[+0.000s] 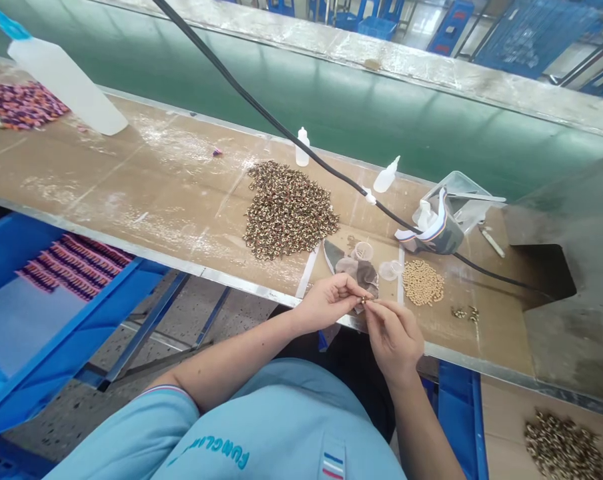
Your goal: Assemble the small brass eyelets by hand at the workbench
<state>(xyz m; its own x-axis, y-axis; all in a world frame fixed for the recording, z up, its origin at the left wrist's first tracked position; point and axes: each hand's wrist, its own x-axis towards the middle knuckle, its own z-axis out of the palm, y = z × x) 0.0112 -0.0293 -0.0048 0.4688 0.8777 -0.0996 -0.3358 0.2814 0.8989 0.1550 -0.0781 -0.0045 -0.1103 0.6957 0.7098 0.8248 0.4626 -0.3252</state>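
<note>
My left hand and my right hand meet fingertip to fingertip over the front edge of the bench. A small gold and dark piece is pinched between them, with fingers of both hands touching it. Under and behind the fingers lies a grey patterned cloth. Just beyond it stands a small clear cup, with clear round lids to its right. A large pile of gold and dark pieces lies to the left, and a pile of small tan pieces to the right.
Two small white bottles are at the back. A black cable crosses above the bench. At the right are a clear tray and a metal wall; a blue bin is at lower left.
</note>
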